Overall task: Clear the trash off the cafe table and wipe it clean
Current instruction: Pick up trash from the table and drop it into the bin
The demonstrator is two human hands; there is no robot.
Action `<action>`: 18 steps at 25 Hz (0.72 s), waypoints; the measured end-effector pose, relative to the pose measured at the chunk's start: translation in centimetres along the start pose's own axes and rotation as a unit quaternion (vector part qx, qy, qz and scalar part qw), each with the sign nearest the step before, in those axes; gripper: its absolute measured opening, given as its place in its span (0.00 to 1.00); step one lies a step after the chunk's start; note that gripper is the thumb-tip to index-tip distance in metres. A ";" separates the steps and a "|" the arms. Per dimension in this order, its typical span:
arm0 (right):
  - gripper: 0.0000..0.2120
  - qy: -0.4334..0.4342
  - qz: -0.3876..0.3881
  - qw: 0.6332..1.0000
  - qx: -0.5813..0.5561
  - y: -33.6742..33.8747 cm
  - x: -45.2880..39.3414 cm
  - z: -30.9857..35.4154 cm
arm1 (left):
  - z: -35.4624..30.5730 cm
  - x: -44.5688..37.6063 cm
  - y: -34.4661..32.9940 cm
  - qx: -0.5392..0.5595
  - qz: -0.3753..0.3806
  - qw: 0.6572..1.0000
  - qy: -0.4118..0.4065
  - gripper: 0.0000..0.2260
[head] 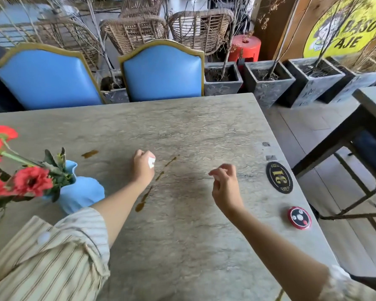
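A grey marbled cafe table point(182, 246) fills the view. My left hand point(142, 167) is curled into a fist above the table's middle and grips a small white scrap of paper point(151, 162), of which only a corner shows. My right hand point(225, 184) hovers over the table to the right with its fingers loosely curled and nothing in it. Brown liquid streaks point(144, 199) run diagonally between my hands. A separate brown spill point(89, 153) lies further left.
A light-blue vase point(80, 195) with red flowers stands at the left. A black oval number plaque point(279, 177) and a round red call button point(299, 217) lie near the right edge. Two blue chairs point(163, 70) stand behind the table, with grey planters beyond.
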State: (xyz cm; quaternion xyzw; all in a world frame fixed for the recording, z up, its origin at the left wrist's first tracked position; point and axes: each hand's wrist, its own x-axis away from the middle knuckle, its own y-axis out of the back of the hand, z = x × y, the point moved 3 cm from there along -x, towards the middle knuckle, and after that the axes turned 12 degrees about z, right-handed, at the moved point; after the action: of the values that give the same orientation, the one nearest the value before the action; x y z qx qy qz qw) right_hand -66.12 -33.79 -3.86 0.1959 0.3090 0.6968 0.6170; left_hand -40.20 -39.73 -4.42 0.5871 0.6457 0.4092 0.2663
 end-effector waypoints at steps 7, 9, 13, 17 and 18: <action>0.05 0.053 0.070 0.996 0.019 1.9 4.7 5.2 | -4.8 11.4 2.4 0.051 0.004 0.997 -0.050 0.06; 0.07 0.069 0.084 0.994 0.031 3.3 6.0 7.5 | -5.7 14.4 3.7 0.051 0.016 0.997 -0.064 0.05; 0.18 0.099 0.096 0.988 0.065 6.7 8.2 11.6 | -7.4 19.5 6.6 0.027 0.063 0.993 -0.094 0.08; 0.22 0.157 0.061 0.981 0.094 11.4 12.4 15.2 | -11.3 24.6 9.8 0.014 0.089 0.986 -0.141 0.11; 0.23 0.163 0.051 0.980 0.107 12.7 13.7 15.8 | -12.4 25.8 10.4 0.001 0.090 0.985 -0.149 0.14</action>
State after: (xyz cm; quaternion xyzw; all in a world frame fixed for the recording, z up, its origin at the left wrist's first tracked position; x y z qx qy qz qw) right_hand -67.36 -18.01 14.74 0.1606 0.4677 0.7127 0.4974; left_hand -49.14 -17.44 14.34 0.6976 0.5438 0.3384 0.3211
